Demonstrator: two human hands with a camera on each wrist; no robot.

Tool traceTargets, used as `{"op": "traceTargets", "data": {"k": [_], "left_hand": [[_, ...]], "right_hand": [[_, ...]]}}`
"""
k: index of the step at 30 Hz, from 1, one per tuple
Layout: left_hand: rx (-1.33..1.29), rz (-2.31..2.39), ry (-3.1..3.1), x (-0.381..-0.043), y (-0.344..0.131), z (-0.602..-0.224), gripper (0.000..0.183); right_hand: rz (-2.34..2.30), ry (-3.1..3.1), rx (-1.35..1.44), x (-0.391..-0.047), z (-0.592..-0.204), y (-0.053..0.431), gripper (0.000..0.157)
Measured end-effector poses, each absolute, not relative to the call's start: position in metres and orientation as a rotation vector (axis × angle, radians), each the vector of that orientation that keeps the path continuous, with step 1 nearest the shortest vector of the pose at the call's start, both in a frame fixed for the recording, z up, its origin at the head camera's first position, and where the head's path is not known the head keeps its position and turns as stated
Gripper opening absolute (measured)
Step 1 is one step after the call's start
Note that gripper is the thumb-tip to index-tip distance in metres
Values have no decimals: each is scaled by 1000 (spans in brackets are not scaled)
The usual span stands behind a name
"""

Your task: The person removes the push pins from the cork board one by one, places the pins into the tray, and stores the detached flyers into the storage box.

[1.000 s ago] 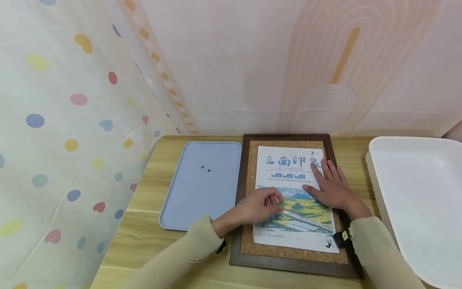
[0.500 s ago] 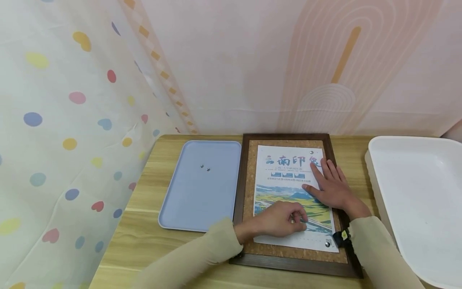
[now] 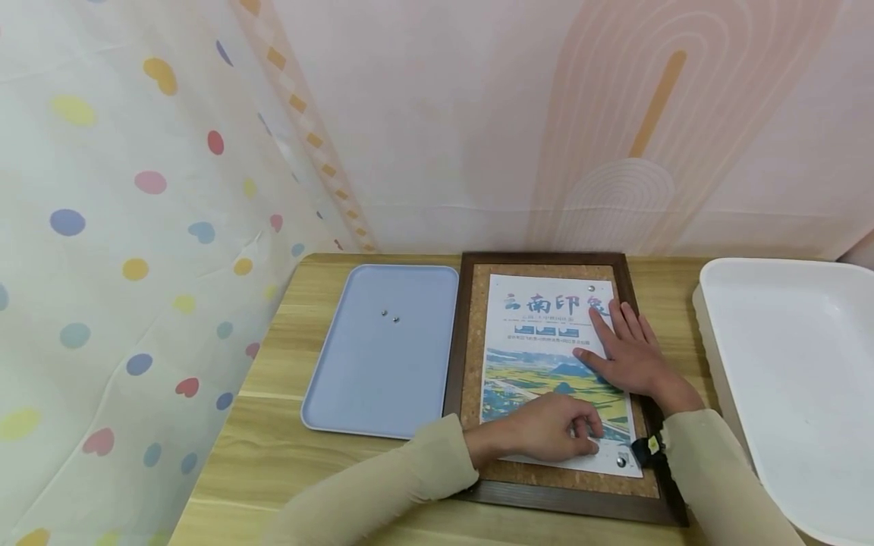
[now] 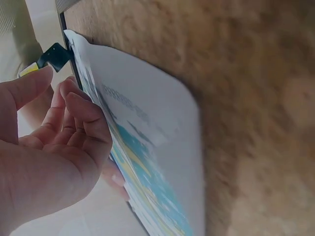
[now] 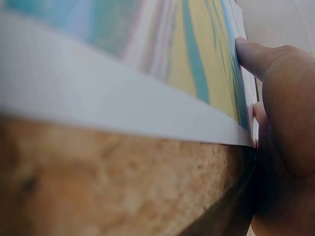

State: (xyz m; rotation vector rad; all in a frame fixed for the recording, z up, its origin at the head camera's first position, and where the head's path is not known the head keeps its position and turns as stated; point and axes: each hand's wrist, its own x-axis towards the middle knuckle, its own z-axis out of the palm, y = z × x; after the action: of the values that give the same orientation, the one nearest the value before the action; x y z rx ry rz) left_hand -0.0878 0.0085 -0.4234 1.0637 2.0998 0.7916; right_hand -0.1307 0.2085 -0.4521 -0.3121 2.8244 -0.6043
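A printed poster (image 3: 529, 368) with a colourful landscape lies on a cork board (image 3: 473, 364) with a dark wooden frame. One silver tack (image 3: 591, 288) sits at its upper right corner and another tack (image 3: 621, 462) at its lower right. My right hand (image 3: 631, 360) rests spread on the poster's right edge, its thumb (image 5: 251, 54) on the print in the right wrist view. Over the poster's lower part is my left hand (image 3: 560, 428), fingers loosely bent, fingertips close to the lower right tack. The left wrist view shows a gap between thumb and fingers, with nothing held.
Left of the board lies a light blue tray (image 3: 375, 379), with two small tacks (image 3: 390, 316) on it. A large white bin (image 3: 713, 326) stands at the right. Behind the wooden table (image 3: 253, 455) hangs a patterned curtain (image 3: 437, 136).
My left hand has moved right and toward the front across the poster, from its left middle to near the lower right tack. The right hand has stayed in place.
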Motion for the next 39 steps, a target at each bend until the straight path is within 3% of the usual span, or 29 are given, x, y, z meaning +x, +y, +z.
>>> {"op": "traceTargets", "data": {"k": [39], "left_hand": [[1091, 607, 2156, -74, 36, -430, 12]], "right_hand": [[-624, 2830, -314, -130, -452, 208, 85]]}}
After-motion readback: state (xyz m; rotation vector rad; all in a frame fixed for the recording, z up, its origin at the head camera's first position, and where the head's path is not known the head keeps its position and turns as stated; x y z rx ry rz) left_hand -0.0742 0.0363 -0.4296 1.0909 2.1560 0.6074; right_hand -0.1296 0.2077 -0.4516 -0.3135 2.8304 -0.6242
